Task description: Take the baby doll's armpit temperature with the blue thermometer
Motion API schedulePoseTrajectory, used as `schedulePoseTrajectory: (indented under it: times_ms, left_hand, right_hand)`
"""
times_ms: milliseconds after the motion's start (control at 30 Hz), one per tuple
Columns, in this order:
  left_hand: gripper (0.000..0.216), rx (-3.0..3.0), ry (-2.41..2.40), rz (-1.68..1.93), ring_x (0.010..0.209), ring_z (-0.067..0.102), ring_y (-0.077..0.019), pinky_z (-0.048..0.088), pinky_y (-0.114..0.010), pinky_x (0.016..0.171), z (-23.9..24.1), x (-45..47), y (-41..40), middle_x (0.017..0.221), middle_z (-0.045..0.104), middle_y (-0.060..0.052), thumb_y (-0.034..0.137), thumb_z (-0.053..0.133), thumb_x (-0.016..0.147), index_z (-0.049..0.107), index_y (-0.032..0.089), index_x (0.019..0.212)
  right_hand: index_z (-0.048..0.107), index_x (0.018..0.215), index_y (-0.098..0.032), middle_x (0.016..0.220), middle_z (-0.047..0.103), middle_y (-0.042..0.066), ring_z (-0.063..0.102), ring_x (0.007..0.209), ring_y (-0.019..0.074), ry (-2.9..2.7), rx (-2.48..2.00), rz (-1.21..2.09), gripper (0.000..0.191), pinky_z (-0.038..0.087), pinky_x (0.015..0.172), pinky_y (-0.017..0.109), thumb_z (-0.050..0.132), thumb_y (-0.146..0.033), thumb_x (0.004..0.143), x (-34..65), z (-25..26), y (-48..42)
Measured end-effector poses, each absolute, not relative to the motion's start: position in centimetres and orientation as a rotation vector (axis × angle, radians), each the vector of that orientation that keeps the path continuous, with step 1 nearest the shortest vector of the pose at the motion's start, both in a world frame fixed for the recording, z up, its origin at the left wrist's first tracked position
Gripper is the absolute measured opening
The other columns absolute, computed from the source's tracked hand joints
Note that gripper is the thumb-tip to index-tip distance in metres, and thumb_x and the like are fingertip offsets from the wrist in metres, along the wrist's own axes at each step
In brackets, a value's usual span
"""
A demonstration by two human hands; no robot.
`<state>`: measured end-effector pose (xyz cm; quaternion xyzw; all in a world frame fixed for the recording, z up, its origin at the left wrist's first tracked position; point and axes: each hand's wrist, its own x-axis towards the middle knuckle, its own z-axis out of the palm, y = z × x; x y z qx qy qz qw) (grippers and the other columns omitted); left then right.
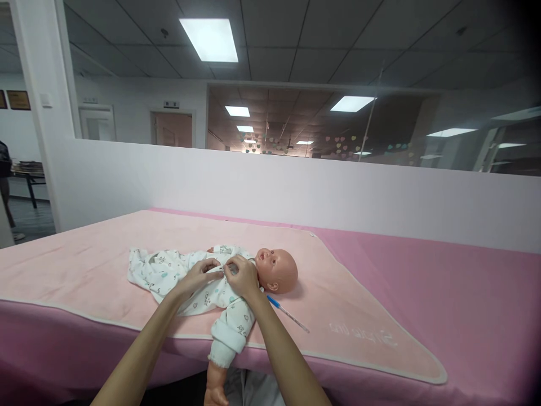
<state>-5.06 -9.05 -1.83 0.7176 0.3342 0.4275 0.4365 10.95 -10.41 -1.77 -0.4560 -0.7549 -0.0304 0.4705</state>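
A baby doll (276, 269) lies on its back on a pale pink blanket (97, 270), head to the right, dressed in a white printed romper (164, 270). Both my hands meet on the doll's chest. My left hand (202, 275) pinches the romper's front with curled fingers. My right hand (242, 276) is closed on the same fabric edge near the collar. One sleeved doll arm (230, 332) hangs over the table's front edge, its bare hand (214, 395) dangling below.
A thin blue-and-white pen-like stick (288, 313) lies on the blanket just right of my right forearm. The darker pink table cover (443, 282) stretches right. A white partition wall (296, 186) stands behind. A person stands at the far left edge (5, 186).
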Motion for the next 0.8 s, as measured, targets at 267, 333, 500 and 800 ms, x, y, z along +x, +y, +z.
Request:
schedulePoseTrajectory:
  times_ms: [267,333,500,800]
  left_hand:
    - [0.026,1.741,0.835,1.11,0.066,0.048,-0.0145,0.037,-0.024,0.06,-1.99,-5.0,-8.94,0.065,0.052,-0.001,0.036,0.058,0.067,0.048,0.016,0.053]
    - [0.029,1.755,0.84,1.111,0.062,0.046,-0.0127,0.036,-0.023,0.057,-2.23,-4.95,-8.76,0.062,0.049,0.001,0.034,0.059,0.066,0.042,0.016,0.05]
    - [0.018,1.791,0.877,1.126,0.059,0.044,-0.0107,0.034,-0.021,0.054,-2.53,-4.84,-8.56,0.062,0.047,0.003,0.031,0.06,0.065,0.049,0.016,0.062]
    - [0.022,1.867,0.96,1.133,0.077,0.052,-0.0181,0.04,-0.026,0.066,-2.23,-4.67,-9.0,0.081,0.059,-0.004,0.025,0.054,0.065,0.063,0.016,0.083]
  right_hand:
    - [0.056,0.068,-0.02,0.072,0.06,-0.001,0.053,0.064,0.0107,-1.87,-1.103,-0.089,0.007,0.033,0.056,0.02,0.051,-0.021,0.073,11.05,-1.79,-10.36]
    - [0.056,0.068,-0.02,0.072,0.06,-0.001,0.052,0.064,0.0108,-1.87,-1.105,-0.095,0.007,0.033,0.056,0.02,0.052,-0.021,0.073,11.05,-1.76,-10.36]
    - [0.057,0.069,-0.02,0.073,0.06,0.0,0.053,0.065,0.0112,-1.878,-1.129,-0.101,0.007,0.033,0.055,0.02,0.052,-0.021,0.073,11.06,-1.67,-10.49]
    - [0.06,0.071,-0.02,0.075,0.062,0.0,0.055,0.068,0.0119,-1.887,-1.172,-0.09,0.01,0.035,0.057,0.02,0.052,-0.023,0.076,10.97,-1.58,-10.48]
